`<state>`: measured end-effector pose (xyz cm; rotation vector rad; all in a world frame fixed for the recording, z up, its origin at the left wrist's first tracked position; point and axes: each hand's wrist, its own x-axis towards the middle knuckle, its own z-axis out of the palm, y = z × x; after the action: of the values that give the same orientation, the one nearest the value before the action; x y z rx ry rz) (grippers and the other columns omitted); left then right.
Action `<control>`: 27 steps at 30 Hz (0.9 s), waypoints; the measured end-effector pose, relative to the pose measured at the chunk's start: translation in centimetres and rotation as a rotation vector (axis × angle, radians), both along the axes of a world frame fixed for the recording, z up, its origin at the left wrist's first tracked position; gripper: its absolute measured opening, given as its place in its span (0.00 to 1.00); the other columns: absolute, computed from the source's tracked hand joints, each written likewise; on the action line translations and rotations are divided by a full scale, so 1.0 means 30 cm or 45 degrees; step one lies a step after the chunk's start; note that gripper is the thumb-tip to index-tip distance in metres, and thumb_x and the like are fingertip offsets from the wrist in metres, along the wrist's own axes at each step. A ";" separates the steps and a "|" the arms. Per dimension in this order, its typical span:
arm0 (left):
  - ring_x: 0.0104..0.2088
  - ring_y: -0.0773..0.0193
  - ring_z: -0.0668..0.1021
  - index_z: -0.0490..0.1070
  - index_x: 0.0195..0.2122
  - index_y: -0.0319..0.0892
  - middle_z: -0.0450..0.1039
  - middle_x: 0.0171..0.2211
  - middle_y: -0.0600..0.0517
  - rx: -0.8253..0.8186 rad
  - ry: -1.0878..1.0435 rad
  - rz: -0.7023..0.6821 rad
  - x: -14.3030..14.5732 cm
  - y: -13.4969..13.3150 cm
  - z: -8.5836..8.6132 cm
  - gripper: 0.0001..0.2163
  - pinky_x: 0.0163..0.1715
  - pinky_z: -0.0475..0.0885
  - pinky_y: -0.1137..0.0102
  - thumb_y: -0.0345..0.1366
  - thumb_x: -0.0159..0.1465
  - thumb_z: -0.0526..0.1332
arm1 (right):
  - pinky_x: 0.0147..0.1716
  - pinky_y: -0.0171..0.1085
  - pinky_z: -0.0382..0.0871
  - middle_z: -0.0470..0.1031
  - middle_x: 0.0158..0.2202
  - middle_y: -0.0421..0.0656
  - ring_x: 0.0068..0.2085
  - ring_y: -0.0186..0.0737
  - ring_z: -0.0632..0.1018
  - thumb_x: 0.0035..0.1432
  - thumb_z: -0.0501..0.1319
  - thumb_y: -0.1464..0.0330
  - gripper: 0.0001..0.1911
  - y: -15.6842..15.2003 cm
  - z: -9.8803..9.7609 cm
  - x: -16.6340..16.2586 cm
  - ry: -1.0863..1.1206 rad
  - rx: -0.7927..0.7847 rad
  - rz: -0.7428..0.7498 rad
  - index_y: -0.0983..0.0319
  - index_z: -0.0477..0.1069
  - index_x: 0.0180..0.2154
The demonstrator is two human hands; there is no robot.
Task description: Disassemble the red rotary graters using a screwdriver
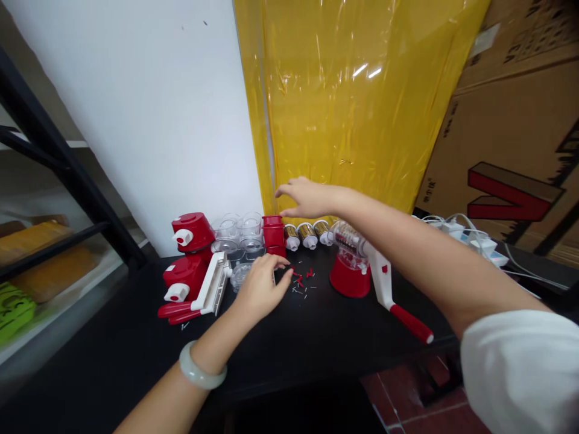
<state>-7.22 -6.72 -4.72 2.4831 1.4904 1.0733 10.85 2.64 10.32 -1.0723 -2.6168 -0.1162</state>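
My left hand (265,286) hovers low over the black table beside a clear plastic disc-shaped part (241,275), thumb and fingers apart. Higher up, my right hand (307,198) reaches above the red plastic pieces (274,232) with its fingers spread; nothing shows in it. To the right of those pieces lie three metal grater drums (307,234) with white ends. An assembled rotary drum grater (350,274) with a red base and a white-and-red crank handle (409,322) stands under my right forearm. Small red parts (299,279) and tiny screws (305,295) are scattered near my left fingertips.
Two red grater bases (192,232) are stacked at the left, with white crank handles (212,286) leaning against them. Clear plastic housings (251,226) stand beside them. White cables and plugs (456,229) lie at the right. A yellow-wrapped panel (362,108) rises behind.
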 end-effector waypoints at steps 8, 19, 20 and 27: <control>0.54 0.51 0.72 0.62 0.56 0.44 0.69 0.53 0.41 -0.289 -0.168 -0.350 0.237 -0.093 -0.010 0.23 0.53 0.70 0.55 0.44 0.62 0.61 | 0.61 0.56 0.53 0.67 0.58 0.47 0.61 0.52 0.64 0.55 0.63 0.57 0.28 -0.115 0.000 0.403 0.219 -0.126 -0.025 0.57 0.67 0.56; 0.45 0.55 0.77 0.61 0.49 0.41 0.73 0.44 0.44 -0.596 -0.507 -0.511 0.538 -0.081 -0.028 0.21 0.48 0.71 0.57 0.42 0.58 0.65 | 0.52 0.50 0.70 0.74 0.51 0.48 0.50 0.46 0.75 0.46 0.71 0.63 0.30 -0.020 -0.251 0.549 1.042 -0.499 0.154 0.57 0.69 0.52; 0.44 0.56 0.77 0.61 0.48 0.41 0.74 0.42 0.45 -0.634 -0.556 -0.523 0.549 -0.076 -0.032 0.21 0.47 0.71 0.58 0.42 0.58 0.65 | 0.51 0.50 0.70 0.74 0.50 0.48 0.49 0.45 0.75 0.45 0.71 0.62 0.30 -0.022 -0.262 0.544 1.062 -0.452 0.126 0.58 0.69 0.52; 0.41 0.53 0.76 0.60 0.40 0.41 0.71 0.40 0.43 -0.664 -0.528 -0.214 0.549 -0.041 0.012 0.19 0.39 0.71 0.60 0.47 0.57 0.65 | 0.45 0.48 0.70 0.72 0.44 0.47 0.44 0.45 0.75 0.40 0.73 0.56 0.28 -0.078 -0.310 0.497 1.172 0.085 -0.234 0.60 0.72 0.43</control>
<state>9.27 -7.94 -4.36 1.8565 1.2164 0.9422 25.77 0.29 1.01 -1.0111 -1.6816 0.2053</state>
